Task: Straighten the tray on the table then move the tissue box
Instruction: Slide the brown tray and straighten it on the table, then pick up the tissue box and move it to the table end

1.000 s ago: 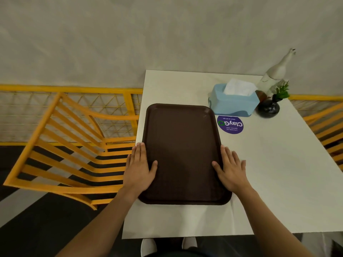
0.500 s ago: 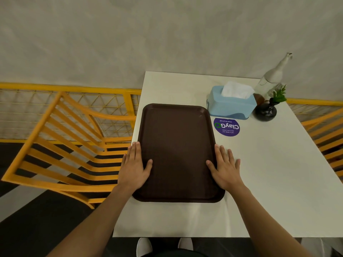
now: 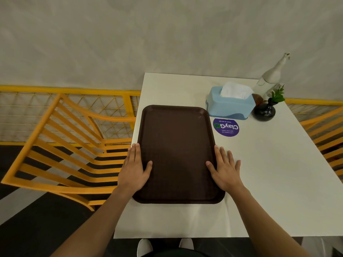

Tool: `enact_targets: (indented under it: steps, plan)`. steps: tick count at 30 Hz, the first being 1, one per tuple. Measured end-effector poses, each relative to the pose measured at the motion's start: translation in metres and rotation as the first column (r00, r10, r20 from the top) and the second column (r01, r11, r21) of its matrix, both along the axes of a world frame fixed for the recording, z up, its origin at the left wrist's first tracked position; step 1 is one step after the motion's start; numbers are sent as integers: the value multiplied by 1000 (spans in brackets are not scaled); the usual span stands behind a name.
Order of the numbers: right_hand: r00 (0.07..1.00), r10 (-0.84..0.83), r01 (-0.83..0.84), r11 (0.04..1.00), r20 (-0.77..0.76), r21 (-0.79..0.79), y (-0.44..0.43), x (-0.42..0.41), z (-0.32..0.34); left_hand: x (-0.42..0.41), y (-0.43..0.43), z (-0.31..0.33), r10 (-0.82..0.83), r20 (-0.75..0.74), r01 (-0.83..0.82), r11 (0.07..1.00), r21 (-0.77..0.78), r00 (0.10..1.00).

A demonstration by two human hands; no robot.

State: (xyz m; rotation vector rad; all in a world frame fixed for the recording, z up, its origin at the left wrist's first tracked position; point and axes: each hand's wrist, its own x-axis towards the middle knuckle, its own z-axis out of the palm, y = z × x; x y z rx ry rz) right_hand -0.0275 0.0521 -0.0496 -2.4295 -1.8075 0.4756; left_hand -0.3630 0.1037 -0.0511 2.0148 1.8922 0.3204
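Two flat, unclenched grips, left hand & right hand, press the tray edges btwn them on the counter; uneven push probably knocks the tissue box just beyond the right.

Both forearms reach forward from the lower edge of the view, bare to the wrist, and angle inward toward the tray. The left hand lies flat and palm-down at the tray's left edge, fingers straight and held together, pointing away from the body; its thumb is spread to the side and rests on the tray's inner surface. The right hand mirrors it at the tray's right edge, palm-down with fingers slightly fanned outward beyond the rim, the thumb laid inward on the tray. Neither hand closes into a grip; both are pressed flat with wrists nearly straight.
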Motion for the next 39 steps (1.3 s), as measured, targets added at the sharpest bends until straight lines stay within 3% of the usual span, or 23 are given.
enact_targets:
  steps: [5,10,16,19,26,32,39]
  plan:
    - [1000,0,0,1000,0,-2,0,-2,3,-1,-2,2,-4,26,4,1000,3,1000]
    - [1000,-4,4,1000,-29,-2,-2,-2,12,-5,-4,13,-25,195,35,998,-47,980]
    - [941,-97,167,966,-325,197,-14,5,31,-14,0,39,-66,316,64,998,17,947]
    - [924,-123,240,924,-363,298,-13,14,44,1,8,57,-123,338,103,992,76,933]
    - [924,-113,287,837,-366,466,36,64,77,93,52,90,-213,403,154,973,173,890]
    - [891,-40,296,807,-452,511,102,132,97,196,102,106,-159,484,95,983,154,861]
    - [880,16,225,866,-475,446,162,193,90,277,149,97,-74,459,42,996,80,885]
